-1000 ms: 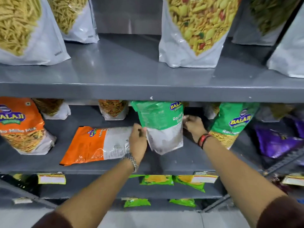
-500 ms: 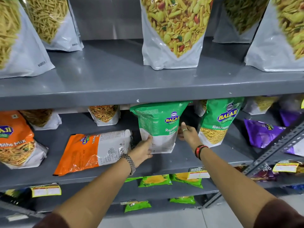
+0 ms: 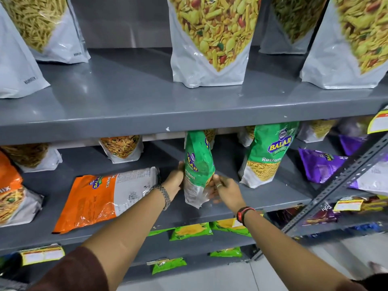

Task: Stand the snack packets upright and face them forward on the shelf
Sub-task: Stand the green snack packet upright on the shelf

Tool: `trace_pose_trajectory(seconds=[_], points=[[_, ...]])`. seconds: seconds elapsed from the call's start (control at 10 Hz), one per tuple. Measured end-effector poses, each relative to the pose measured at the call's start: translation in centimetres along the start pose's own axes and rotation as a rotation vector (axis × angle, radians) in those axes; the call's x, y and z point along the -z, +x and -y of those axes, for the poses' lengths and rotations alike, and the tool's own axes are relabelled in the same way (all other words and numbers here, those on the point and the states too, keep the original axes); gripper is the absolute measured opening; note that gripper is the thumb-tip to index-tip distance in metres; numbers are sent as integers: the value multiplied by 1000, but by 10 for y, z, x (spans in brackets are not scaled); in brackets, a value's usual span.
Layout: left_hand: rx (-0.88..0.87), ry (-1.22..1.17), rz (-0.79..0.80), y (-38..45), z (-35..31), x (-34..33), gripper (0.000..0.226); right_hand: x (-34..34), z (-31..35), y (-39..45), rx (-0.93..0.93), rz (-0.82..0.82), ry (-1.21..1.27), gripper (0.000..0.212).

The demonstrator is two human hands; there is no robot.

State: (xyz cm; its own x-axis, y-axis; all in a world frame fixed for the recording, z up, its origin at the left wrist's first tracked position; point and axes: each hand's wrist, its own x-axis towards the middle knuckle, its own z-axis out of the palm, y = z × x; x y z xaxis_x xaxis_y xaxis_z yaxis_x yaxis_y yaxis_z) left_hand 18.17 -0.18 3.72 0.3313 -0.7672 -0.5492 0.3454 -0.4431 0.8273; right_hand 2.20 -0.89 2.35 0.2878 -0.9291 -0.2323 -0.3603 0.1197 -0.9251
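A green Balaji snack packet (image 3: 198,166) is upright on the middle grey shelf (image 3: 262,199), turned edge-on so its side faces me. My left hand (image 3: 174,181) grips its left side and my right hand (image 3: 223,189) holds its lower right edge. An orange Balaji packet (image 3: 100,196) lies flat on its back to the left. A second green packet (image 3: 266,156) stands upright facing forward on the right. Another orange packet (image 3: 10,192) stands at the far left edge.
The upper shelf (image 3: 147,108) carries tall white-and-clear namkeen pouches (image 3: 212,38). Small pouches stand at the back of the middle shelf. Purple packets (image 3: 321,164) lean at the right beside a slotted metal upright (image 3: 336,185). Green packets (image 3: 191,229) lie on lower shelves.
The green packet has been rotated from facing forward to edge-on between both hands, and it now sits slightly further right. The view has shifted left and nearer.
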Motion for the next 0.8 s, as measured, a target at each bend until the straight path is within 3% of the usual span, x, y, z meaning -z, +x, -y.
trace_pose_trajectory(seconds=[0.1,0.2,0.3,0.5,0.7,0.8], points=[[33,88,-18,-21,13,7,53,16,-3,8,-9,-99,79,29],[116,34,30,-42,41,8,59,22,15,29,-14,-153,142,35],[150,-12,78,-52,61,-1,63,15,43,48,-97,-58,206,55],[-3,-225,-40,-48,55,-25,74,-7,60,55,-163,150,97,69],[-96,-456,-96,-25,24,-23,60,-2,28,34,-171,-69,115,69],[-32,-275,-210,-8,15,-12,65,8,9,20,-173,-65,211,67]])
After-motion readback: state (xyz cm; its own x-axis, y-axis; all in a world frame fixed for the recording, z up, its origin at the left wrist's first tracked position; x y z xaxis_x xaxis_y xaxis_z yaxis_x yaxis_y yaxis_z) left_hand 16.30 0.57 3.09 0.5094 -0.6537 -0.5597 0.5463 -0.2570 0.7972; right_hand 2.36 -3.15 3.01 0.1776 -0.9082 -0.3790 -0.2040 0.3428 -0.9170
